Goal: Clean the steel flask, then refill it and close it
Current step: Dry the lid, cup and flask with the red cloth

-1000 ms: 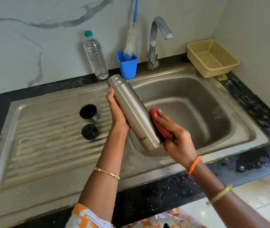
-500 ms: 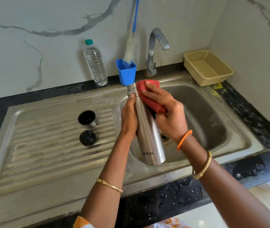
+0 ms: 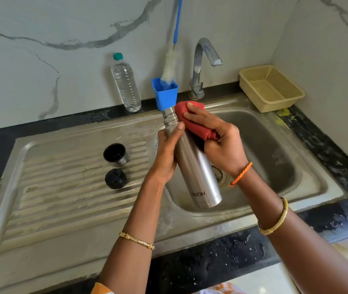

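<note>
Wiping the steel flask (image 3: pixel 196 166) over the sink (image 3: pixel 274 149), cap off.

My left hand (image 3: pixel 166 153) is wrapped round the upper body just under the threaded neck; my right hand (image 3: pixel 221 145) presses the red cloth (image 3: pixel 192 119) against the neck and shoulder, fingers curled on the cloth. Flask is tilted, mouth away from me, base toward me above the basin. Rigid, smooth metal, probably slick if wet, likely light since it looks empty, so I'd grip mid-body or below the threads, not the polished base. Lid (image 3: pixel 115 178) and cup cap (image 3: pixel 115 154) sit apart on the drainboard (image 3: pixel 62 187). Water bottle (image 3: pixel 126 85) by the wall for refill, I guess.
</note>
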`<state>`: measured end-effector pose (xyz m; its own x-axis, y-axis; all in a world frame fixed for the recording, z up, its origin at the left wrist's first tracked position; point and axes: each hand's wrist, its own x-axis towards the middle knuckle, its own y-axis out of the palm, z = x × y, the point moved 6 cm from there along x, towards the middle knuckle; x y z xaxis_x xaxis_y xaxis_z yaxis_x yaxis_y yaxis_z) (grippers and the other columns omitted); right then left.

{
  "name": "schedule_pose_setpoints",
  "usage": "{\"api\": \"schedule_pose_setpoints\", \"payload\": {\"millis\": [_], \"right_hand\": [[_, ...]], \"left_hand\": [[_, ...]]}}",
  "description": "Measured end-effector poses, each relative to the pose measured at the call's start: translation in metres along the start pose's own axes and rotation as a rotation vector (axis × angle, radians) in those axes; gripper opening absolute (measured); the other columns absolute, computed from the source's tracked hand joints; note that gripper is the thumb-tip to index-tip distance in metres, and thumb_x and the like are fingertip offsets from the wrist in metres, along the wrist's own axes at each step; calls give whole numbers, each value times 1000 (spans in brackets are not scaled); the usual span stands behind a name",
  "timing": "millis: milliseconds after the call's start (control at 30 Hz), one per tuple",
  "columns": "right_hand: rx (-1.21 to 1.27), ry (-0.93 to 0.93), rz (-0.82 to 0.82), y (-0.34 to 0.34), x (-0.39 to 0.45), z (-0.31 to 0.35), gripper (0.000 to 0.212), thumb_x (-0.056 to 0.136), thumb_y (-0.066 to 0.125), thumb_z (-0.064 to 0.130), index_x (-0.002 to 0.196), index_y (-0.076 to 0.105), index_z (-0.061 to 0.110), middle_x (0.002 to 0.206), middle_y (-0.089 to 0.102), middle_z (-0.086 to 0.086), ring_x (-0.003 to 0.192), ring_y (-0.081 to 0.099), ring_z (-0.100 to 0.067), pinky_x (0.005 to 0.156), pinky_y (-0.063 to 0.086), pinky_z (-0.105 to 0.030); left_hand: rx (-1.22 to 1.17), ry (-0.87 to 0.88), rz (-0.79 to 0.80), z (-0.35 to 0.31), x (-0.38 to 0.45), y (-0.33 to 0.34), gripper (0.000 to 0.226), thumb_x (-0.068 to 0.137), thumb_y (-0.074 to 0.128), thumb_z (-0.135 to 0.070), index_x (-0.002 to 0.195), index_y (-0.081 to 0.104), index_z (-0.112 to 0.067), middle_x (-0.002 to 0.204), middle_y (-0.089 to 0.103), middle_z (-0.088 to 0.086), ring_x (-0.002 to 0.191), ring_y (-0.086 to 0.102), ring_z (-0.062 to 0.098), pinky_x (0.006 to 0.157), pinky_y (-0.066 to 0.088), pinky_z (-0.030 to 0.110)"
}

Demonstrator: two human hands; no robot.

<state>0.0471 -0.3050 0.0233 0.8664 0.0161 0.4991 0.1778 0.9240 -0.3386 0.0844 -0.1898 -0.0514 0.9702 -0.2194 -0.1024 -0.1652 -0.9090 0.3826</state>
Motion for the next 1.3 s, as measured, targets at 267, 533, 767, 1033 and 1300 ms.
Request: {"api": "schedule_pose_setpoints", "payload": {"millis": [267,533,767,1033,1300], "right_hand": [[455,440,151,-9,21,-36,71,65,36,-26,121,63,9,125,63,-5,119,56,-15,108,38,-42],[-48,-25,-41,2,-4,-4,60,71,48,-15,126,59,8,138,51,-6,135,40,-19,114,29,-29],[-91,-35,23,7,33,3,52,74,45,-4,123,61,6,133,54,-3,130,45,-15,113,29,-24],[137,129,227,-6,51,-4,66,69,38,-21,127,58,5,134,55,-9,129,48,-17,113,33,-36],[155,86,240,-32,42,-43,68,69,39,-24,127,55,8,135,51,-1,129,44,-12,113,30,-27]], "left_hand": [[50,48,67,-3,1,2,59,70,69,-51,118,54,-19,118,65,11,107,63,23,92,54,41],[-75,40,-264,5,6,-7,36,90,56,-46,102,68,-15,102,72,5,98,67,18,92,51,37],[-163,45,-196,0,11,19,60,79,64,-61,119,65,-17,115,70,9,109,66,22,86,53,32],[-206,-7,-53,-5,11,19,68,82,66,-48,136,50,-12,123,65,17,108,66,27,82,56,37],[-274,-32,-135,19,26,46,57,90,49,-54,125,61,-11,111,70,14,98,69,22,78,57,34]]}}
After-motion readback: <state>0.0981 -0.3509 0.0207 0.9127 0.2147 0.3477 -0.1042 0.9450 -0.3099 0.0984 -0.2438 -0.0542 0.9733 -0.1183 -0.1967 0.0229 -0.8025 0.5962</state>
